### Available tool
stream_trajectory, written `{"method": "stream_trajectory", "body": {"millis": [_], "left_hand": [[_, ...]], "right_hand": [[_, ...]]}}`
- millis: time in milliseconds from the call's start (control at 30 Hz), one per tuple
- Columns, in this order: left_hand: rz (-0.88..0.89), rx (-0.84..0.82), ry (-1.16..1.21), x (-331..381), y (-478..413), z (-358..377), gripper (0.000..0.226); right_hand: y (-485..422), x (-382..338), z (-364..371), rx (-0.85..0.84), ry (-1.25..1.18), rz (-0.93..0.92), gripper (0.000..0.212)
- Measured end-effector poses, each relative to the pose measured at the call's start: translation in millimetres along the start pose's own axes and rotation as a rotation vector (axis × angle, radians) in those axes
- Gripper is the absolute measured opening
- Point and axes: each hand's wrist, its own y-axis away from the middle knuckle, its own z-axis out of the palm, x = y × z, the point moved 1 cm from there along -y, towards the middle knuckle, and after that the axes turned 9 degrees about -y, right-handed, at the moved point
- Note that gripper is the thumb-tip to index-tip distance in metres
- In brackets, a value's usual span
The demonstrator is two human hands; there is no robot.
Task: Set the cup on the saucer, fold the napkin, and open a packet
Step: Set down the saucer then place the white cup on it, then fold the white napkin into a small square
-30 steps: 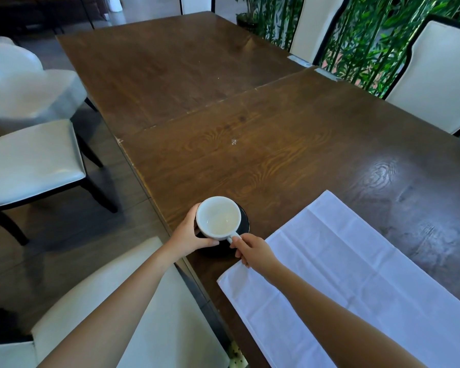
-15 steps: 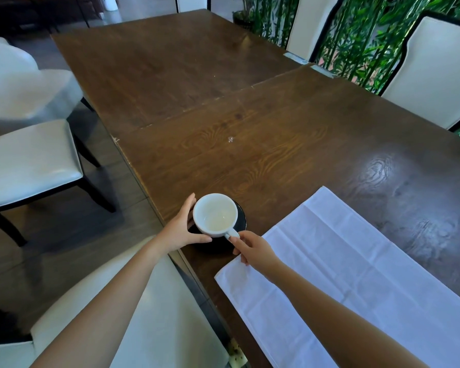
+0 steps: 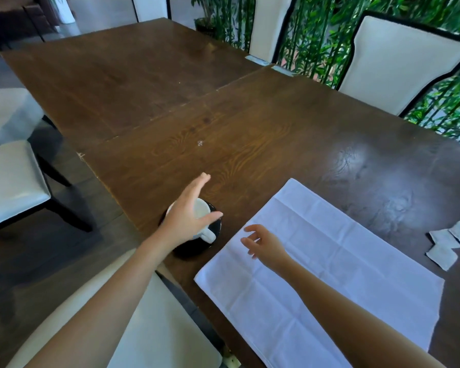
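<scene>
At the left, near the table's [image 3: 250, 123] near edge, we see the white cup [image 3: 203, 208] seated on the dark saucer [image 3: 215, 227], its handle pointing toward us, so we judge the first step done. Our left hand [image 3: 186, 216] hovers above the cup with fingers spread and slack, gripping nothing; we cannot tell whether it brushes the rim.

Moving right, our right hand [image 3: 263, 241] hangs over the near-left part of the white napkin [image 3: 329, 261], fingers loosely curled and apart, holding nothing. Whether the fingertips touch the cloth is not clear. The napkin lies flat and fully spread, creased but unfolded, so we take the fold as the step now at hand.

Furthest right, beside the napkin's far corner, three small pale packets [image 3: 448, 241] lie in a cluster on the wood, apparently unopened; that step is left too.
</scene>
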Motion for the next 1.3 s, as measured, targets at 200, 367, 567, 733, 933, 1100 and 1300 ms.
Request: {"method": "stream_trajectory", "body": {"millis": [200,367,567,733,933,1100,1300], "left_hand": [[0.230,-0.345,-0.164,43,9,93,0.073],[0.255,-0.636,-0.572,30,30,168,0.075],[0.284,-0.559,-0.661,18,45,195,0.078],[0.234,-0.535,-0.663,35,60,211,0.079],[0.195,-0.499,-0.662,43,71,218,0.079],[0.185,-0.526,-0.691,44,70,217,0.078],[0.347,-0.606,-0.543,56,81,205,0.074]], "right_hand": [[31,38,-49,0.244,0.308,-0.093,0.031],[60,83,-80,0.374,0.706,0.014,0.051],[90,133,-101,0.340,0.727,0.168,0.063],[114,142,-118,0.363,0.720,0.190,0.065],[181,147,-90,0.112,0.783,0.130,0.078],[221,137,-55,0.016,1.067,0.003,0.092],[211,128,-54,0.151,1.013,-0.032,0.066]]}}
